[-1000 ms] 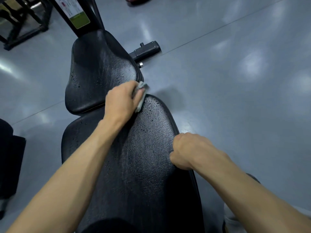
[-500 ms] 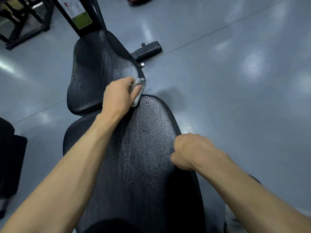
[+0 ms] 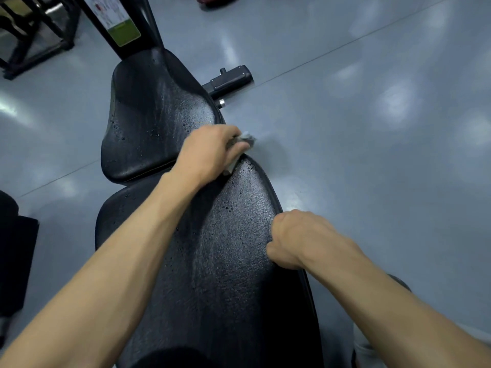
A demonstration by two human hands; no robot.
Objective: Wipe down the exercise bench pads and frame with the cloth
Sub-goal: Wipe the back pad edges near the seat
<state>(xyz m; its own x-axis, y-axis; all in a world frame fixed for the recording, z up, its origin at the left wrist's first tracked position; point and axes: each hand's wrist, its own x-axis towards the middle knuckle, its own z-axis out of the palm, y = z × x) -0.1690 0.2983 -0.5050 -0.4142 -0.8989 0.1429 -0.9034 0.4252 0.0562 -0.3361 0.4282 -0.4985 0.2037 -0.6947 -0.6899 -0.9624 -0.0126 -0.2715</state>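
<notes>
Left hand (image 3: 210, 152) gripped the cloth (image 3: 245, 140) at the far right corner of the near pad (image 3: 225, 248), droplets present; right hand (image 3: 295, 240), fisted, rested on the pad's right edge.

left hand (image 3: 210, 151) gripping cloth (image 3: 245, 139), bench pad (image 3: 225, 248)

Your left hand (image 3: 210, 151) covers most of the cloth (image 3: 245, 140), and what peeks out is blurred. Your right hand (image 3: 295, 239) has its fingers curled out of sight over the long pad (image 3: 225, 261) edge. The upright's label (image 3: 111, 17) is cut off up top, its print unreadable.
</notes>
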